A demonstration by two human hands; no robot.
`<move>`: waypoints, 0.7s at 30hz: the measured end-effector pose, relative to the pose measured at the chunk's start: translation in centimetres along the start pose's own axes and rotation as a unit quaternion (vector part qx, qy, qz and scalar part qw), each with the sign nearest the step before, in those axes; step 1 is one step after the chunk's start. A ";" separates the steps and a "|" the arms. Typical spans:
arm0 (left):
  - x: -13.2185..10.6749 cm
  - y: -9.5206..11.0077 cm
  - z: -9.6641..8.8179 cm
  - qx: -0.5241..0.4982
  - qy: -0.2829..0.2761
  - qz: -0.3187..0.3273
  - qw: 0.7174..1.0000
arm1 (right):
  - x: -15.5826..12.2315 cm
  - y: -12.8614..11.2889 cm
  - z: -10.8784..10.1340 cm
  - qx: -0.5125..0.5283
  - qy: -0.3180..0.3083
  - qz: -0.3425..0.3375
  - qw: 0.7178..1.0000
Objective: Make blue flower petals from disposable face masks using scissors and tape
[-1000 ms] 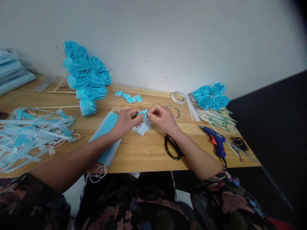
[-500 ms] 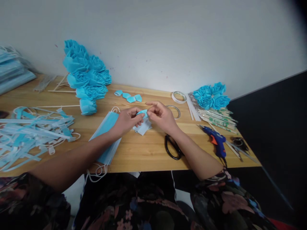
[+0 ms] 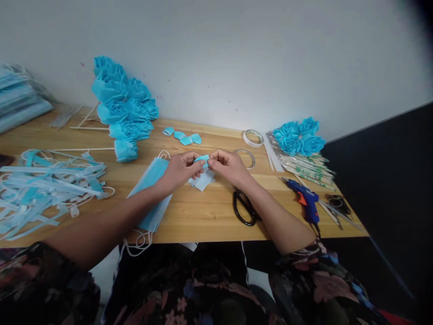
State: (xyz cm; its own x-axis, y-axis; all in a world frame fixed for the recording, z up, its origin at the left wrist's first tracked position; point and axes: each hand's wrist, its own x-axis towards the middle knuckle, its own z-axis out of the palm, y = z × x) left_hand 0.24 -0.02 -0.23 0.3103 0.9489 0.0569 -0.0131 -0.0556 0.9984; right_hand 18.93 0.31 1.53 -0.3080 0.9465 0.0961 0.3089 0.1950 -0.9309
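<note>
Between my two hands is a small blue fabric piece (image 3: 202,158), pinched at both sides above the table. My left hand (image 3: 182,169) closes thumb and fingers on its left part. At its right edge, my right hand (image 3: 228,166) grips it between thumb and curled fingers. Just below lie pale cut fabric pieces (image 3: 204,180), partly covered by my fingers. Several folded blue petals (image 3: 185,140) sit farther back. A stack of blue face masks (image 3: 152,174) rests under my left forearm, and black-handled scissors (image 3: 244,210) lie partly beneath my right forearm.
Blue fabric flowers (image 3: 125,106) stand at the back left, with more flowers (image 3: 299,136) at the back right. Mask strips (image 3: 50,189) are heaped at left. Tape rolls (image 3: 253,138), wrapped sticks (image 3: 309,169) and a blue glue gun (image 3: 304,196) occupy the right side.
My right hand's raised index finger has curled down, and the hand now pinches the fabric piece's right edge. My left hand keeps its hold.
</note>
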 end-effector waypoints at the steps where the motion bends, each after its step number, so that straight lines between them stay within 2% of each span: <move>1: 0.0 0.1 0.0 0.002 -0.002 -0.002 1.000 | 0.0 0.1 0.0 -0.003 0.002 0.000 1.000; 6: -0.3 0.5 -0.1 -0.003 -0.020 -0.006 1.000 | 0.0 -0.1 0.1 -0.010 0.015 -0.010 1.000; 13: -0.1 0.4 0.0 0.013 -0.010 -0.004 1.000 | -0.3 -0.6 0.6 -0.031 0.024 -0.016 0.999; 21: -0.1 0.4 -0.2 -0.004 -0.020 -0.021 1.000 | -0.1 -0.5 0.3 -0.021 0.029 -0.021 0.999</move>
State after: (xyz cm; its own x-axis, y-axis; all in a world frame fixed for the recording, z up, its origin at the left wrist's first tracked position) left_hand 0.02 -0.12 0.19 0.3482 0.9373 0.0158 -0.0077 -0.0140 0.9999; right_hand 18.60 0.02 1.87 -0.2691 0.9504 0.1560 0.3344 0.2441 -0.9103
